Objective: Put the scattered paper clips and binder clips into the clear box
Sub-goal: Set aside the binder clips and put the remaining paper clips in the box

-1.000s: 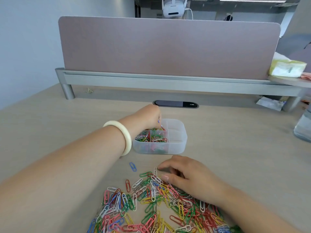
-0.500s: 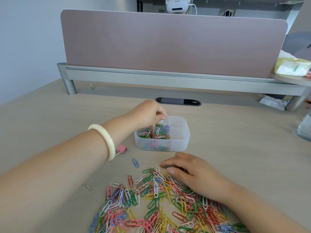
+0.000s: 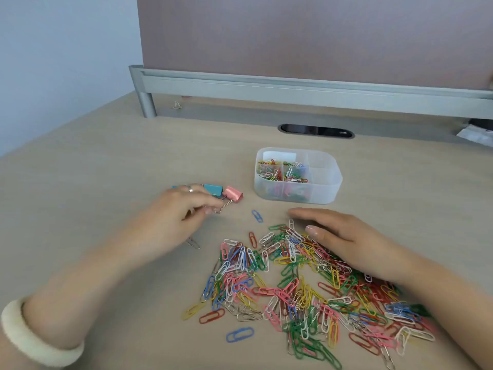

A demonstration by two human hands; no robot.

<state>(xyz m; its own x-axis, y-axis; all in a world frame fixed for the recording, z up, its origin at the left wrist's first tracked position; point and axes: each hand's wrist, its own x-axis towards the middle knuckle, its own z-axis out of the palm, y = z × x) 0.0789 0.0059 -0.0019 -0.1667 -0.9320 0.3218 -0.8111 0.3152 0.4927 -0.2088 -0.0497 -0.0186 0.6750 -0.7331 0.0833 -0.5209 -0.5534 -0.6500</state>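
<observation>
We see two bare forearms and two bare hands, with no sleeve reaching into view on either side. Our left hand (image 3: 176, 209) wears a thin silvery ring (image 3: 190, 189) on one finger; which finger it sits on we cannot tell. Around our left wrist sits a thick, smooth bangle (image 3: 32, 340), pale cream in colour, rounded in section and plain, with no clasp or pattern that shows. Our right hand (image 3: 344, 241) carries no ring or band that we can make out. Its thumbnail (image 3: 311, 231) is short, glossy and pale pink. The left forearm appears somewhat blurred near the lower edge.
</observation>
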